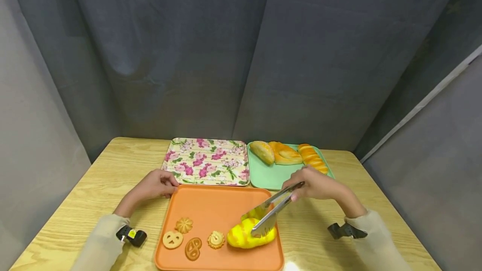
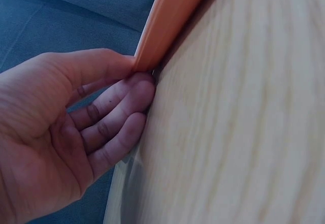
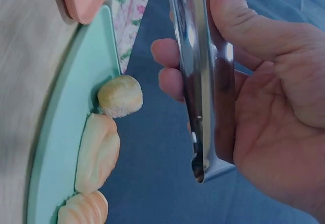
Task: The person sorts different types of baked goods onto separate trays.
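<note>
My right hand [image 1: 312,185] grips a pair of metal tongs [image 3: 198,82]. In the head view their tips straddle a yellow bread roll [image 1: 244,235] at the near right corner of an orange tray [image 1: 214,204]. With thumb and fingers my left hand [image 1: 154,185] pinches the far left corner of that tray; the left wrist view shows the thumb against the rim and curled fingers below it. Left of the roll on the tray lie a swirl cookie [image 1: 216,240], a pretzel cookie [image 1: 193,249], a round cookie with cut-outs [image 1: 173,240] and a flower-shaped cookie [image 1: 184,225].
Behind the orange tray stands a floral tray [image 1: 207,158]. Beside it, a green tray [image 1: 273,177] carries an oval bun [image 1: 262,152], a twisted bread [image 1: 285,154] and a ridged loaf [image 1: 312,158] along its far side. Grey curtains surround the wooden table [image 1: 124,154].
</note>
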A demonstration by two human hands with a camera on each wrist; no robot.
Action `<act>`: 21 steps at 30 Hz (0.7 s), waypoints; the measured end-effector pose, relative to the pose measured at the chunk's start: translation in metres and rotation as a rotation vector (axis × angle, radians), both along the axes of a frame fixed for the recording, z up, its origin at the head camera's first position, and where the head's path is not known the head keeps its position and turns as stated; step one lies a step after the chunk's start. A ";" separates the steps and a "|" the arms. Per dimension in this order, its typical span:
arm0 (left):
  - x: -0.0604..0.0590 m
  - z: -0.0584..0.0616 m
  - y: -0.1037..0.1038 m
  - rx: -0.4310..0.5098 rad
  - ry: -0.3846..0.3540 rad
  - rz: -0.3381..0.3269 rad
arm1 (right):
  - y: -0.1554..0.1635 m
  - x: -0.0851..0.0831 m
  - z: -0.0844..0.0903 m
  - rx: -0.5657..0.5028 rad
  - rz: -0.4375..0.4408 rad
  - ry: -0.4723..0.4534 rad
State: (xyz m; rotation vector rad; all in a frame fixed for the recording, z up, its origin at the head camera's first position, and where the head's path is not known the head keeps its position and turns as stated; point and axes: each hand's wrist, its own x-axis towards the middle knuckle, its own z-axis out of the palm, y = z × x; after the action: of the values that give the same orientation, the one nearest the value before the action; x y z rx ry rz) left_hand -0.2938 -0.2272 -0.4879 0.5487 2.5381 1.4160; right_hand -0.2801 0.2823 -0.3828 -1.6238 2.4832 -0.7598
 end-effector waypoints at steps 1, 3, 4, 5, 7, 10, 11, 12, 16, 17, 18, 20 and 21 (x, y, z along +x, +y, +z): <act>0.000 0.000 0.000 0.000 0.001 0.000 | 0.002 -0.001 0.001 -0.019 -0.003 0.012; 0.000 0.000 0.000 -0.002 0.002 -0.002 | 0.007 -0.004 0.003 -0.049 -0.009 0.023; 0.000 -0.001 0.000 -0.003 0.002 -0.003 | 0.010 -0.005 0.005 -0.061 -0.011 0.028; 0.000 -0.001 0.000 -0.004 0.002 -0.004 | 0.012 -0.006 0.006 -0.069 -0.019 0.030; 0.000 -0.001 0.000 -0.003 0.001 -0.006 | 0.018 -0.008 0.009 -0.078 -0.047 0.040; 0.000 -0.001 -0.001 0.002 0.002 -0.008 | 0.027 -0.010 0.013 -0.089 -0.119 0.066; 0.000 -0.002 -0.001 0.005 0.003 -0.009 | 0.030 -0.011 0.014 -0.095 -0.148 0.077; 0.000 -0.002 -0.001 0.009 0.002 -0.009 | 0.033 -0.012 0.015 -0.104 -0.175 0.089; -0.001 -0.003 -0.002 0.012 0.002 -0.012 | 0.043 -0.016 0.016 -0.146 -0.271 0.167; -0.001 -0.003 -0.002 0.013 0.004 -0.013 | 0.045 -0.017 0.016 -0.151 -0.298 0.196; -0.001 -0.003 -0.002 0.012 0.006 -0.013 | 0.048 -0.018 0.015 -0.149 -0.332 0.226; -0.001 -0.002 -0.002 0.010 0.013 -0.013 | 0.053 -0.019 0.015 -0.130 -0.417 0.290; -0.001 -0.002 -0.002 0.011 0.015 -0.013 | 0.055 -0.020 0.015 -0.111 -0.467 0.312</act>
State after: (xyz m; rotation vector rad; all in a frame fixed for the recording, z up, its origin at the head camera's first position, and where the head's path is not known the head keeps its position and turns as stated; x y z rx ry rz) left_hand -0.2953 -0.2288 -0.4901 0.5790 2.5351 1.4271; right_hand -0.2997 0.3372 -0.3678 -1.2826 3.1591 -0.7426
